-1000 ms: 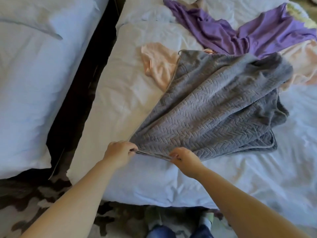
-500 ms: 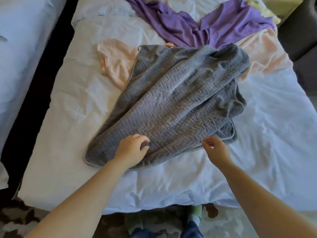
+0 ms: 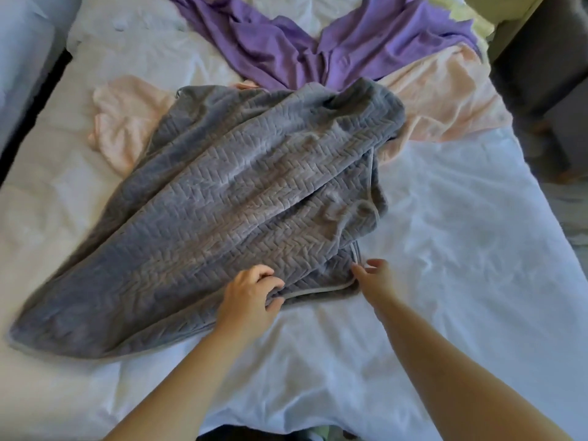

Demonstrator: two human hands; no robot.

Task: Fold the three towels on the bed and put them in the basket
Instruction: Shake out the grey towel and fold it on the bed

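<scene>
Head view, looking down on a white bed (image 3: pixel 461 249) with three towels. Nearest, a grey towel (image 3: pixel 241 198), rumpled and skewed, lying over part of a pink towel (image 3: pixel 127 122). Beyond both, a purple towel (image 3: pixel 286 49), touching the pink one. No basket in sight.

Left hand (image 3: pixel 251 291) curled onto the grey towel's near hem, thumb tucked under, gripping it. Right hand (image 3: pixel 375 278) just beside the near right corner, fingers loose and apart, tips touching the stacked hems but not closed on them.

Probably partway through squaring the grey towel for a fold; none of the three folded so far.

Risk one: a crooked fold, from pulling with only the left hand gripping and dragging the cloth askew. Risk two: lower layers sliding apart, from pinching only the top hem at a corner with several hems stacked. Risk three: the pink towel hauled along and bunched, from tugging hard toward the body with it caught underneath. Thick, limp cloth by the look of it, so likely to sag and bury creases unless smoothed flat first.
</scene>
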